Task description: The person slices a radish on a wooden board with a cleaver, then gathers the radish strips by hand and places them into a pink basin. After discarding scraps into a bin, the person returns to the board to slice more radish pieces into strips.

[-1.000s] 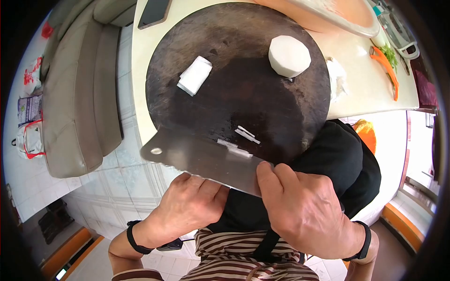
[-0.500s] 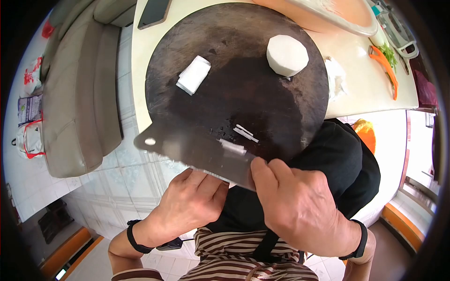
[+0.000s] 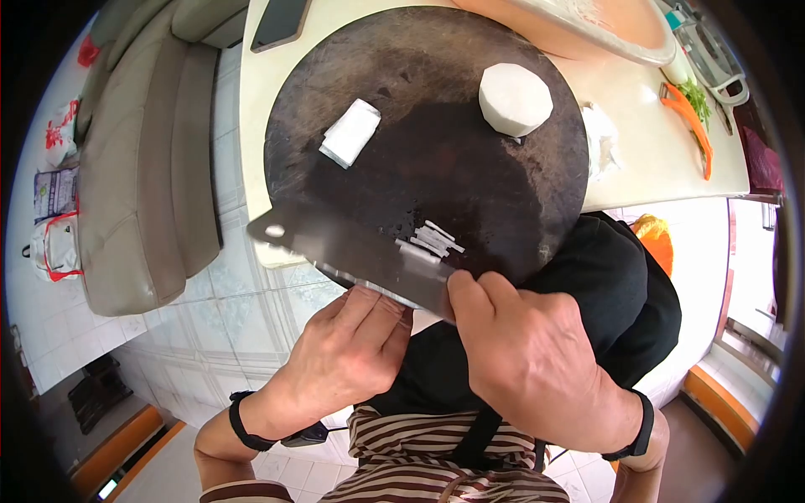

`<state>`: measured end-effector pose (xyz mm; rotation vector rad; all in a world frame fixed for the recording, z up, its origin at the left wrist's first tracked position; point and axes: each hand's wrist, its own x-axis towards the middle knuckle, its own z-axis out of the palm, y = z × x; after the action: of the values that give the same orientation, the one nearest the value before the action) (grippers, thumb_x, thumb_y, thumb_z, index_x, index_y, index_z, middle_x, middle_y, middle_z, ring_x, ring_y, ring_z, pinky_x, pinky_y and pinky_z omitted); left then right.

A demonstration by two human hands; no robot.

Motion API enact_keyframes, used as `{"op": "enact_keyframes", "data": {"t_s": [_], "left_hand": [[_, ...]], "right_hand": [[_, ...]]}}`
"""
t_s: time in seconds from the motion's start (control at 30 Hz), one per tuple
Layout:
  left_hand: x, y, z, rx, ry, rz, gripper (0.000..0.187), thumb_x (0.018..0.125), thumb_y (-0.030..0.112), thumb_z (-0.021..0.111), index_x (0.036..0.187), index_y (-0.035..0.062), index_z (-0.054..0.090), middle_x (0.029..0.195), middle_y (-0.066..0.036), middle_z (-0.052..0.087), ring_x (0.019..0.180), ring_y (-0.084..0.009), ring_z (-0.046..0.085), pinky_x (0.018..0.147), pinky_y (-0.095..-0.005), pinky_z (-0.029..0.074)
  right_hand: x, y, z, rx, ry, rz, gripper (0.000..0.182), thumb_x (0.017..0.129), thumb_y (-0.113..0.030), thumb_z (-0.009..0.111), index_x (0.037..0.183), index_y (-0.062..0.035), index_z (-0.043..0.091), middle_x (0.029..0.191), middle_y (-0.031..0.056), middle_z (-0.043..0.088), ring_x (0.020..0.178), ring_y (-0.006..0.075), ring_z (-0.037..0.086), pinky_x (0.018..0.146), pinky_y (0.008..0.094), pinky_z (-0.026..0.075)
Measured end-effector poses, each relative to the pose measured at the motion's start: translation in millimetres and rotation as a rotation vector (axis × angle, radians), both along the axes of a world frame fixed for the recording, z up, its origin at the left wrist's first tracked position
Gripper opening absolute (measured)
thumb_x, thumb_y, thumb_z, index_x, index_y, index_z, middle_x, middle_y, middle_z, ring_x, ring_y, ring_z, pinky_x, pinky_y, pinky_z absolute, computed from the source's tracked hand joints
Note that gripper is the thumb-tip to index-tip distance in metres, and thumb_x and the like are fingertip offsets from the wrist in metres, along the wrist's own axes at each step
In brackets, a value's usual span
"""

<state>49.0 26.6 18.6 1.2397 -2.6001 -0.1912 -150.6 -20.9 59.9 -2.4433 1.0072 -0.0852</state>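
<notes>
Cleaver lies nearly flat at the near edge of the round chopping board, partly overhanging it. Its long axis runs from the hole-punched corner at my left down to my right hand. That hand is closed around the handle end, thumb pressed on the blade. My left hand sits under the blade's near edge, fingers loosely curled, gripping nothing that I can confirm. A few white strips rest on and just beside the blade; I judge the step to be scooping cut strips onto it. The next move calls for keeping the blade level so nothing slides off. Noted further back on the board: a stack of white slices and a white radish chunk, well apart.
</notes>
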Motion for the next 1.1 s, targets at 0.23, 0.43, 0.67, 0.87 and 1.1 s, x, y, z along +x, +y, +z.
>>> {"op": "enact_keyframes", "data": {"t_s": [0.23, 0.43, 0.67, 0.87, 1.1], "left_hand": [[2.7, 5.2, -0.6, 0.029, 0.005, 0.014, 0.019, 0.06, 0.006, 0.067, 0.078, 0.0004, 0.071, 0.092, -0.007, 0.06, 0.092, -0.0217, 0.057, 0.067, -0.03, 0.057], [1.0, 3.3, 0.2, 0.029, -0.004, -0.007, 0.017, 0.062, 0.005, 0.068, 0.078, -0.0003, 0.071, 0.092, -0.007, 0.06, 0.094, -0.0227, 0.057, 0.067, -0.0297, 0.057], [0.3, 7.4, -0.2, 0.019, 0.011, 0.023, 0.017, 0.061, 0.005, 0.068, 0.077, -0.0012, 0.07, 0.091, -0.007, 0.06, 0.09, -0.0227, 0.058, 0.066, -0.0304, 0.057], [0.7, 8.4, -1.8, -0.002, 0.015, 0.026, 0.018, 0.061, 0.005, 0.068, 0.078, -0.0013, 0.07, 0.09, -0.007, 0.06, 0.089, -0.0224, 0.058, 0.065, -0.0303, 0.057], [-1.4, 10.8, -6.3, 0.043, 0.099, 0.104, 0.014, 0.063, 0.002, 0.07, 0.077, -0.0029, 0.069, 0.09, -0.007, 0.06, 0.089, -0.023, 0.058, 0.065, -0.0311, 0.058]], "right_hand": [[-4.3, 8.8, 2.3, 0.003, 0.036, 0.021, 0.032, 0.073, 0.0, 0.061, 0.103, 0.0093, 0.054, 0.074, 0.0115, 0.051, 0.056, 0.0237, 0.059, 0.047, 0.035, 0.045], [6.8, 6.1, 0.2, -0.023, 0.129, 0.037, 0.028, 0.076, -0.002, 0.06, 0.101, 0.0085, 0.054, 0.074, 0.0119, 0.051, 0.057, 0.0249, 0.06, 0.049, 0.0349, 0.046], [-6.1, 10.9, 8.2, 0.029, 0.06, 0.018, 0.028, 0.074, 0.0, 0.061, 0.1, 0.0087, 0.054, 0.073, 0.0124, 0.052, 0.057, 0.0261, 0.06, 0.048, 0.0353, 0.045], [1.6, 11.9, 4.3, 0.003, 0.108, 0.026, 0.029, 0.074, 0.0, 0.061, 0.101, 0.0085, 0.054, 0.073, 0.0128, 0.051, 0.056, 0.0258, 0.059, 0.048, 0.035, 0.045], [-4.4, 9.3, 1.0, 0.006, 0.011, 0.01, 0.032, 0.073, 0.0, 0.061, 0.102, 0.0084, 0.053, 0.074, 0.0128, 0.052, 0.056, 0.0259, 0.059, 0.048, 0.0348, 0.046]]}}
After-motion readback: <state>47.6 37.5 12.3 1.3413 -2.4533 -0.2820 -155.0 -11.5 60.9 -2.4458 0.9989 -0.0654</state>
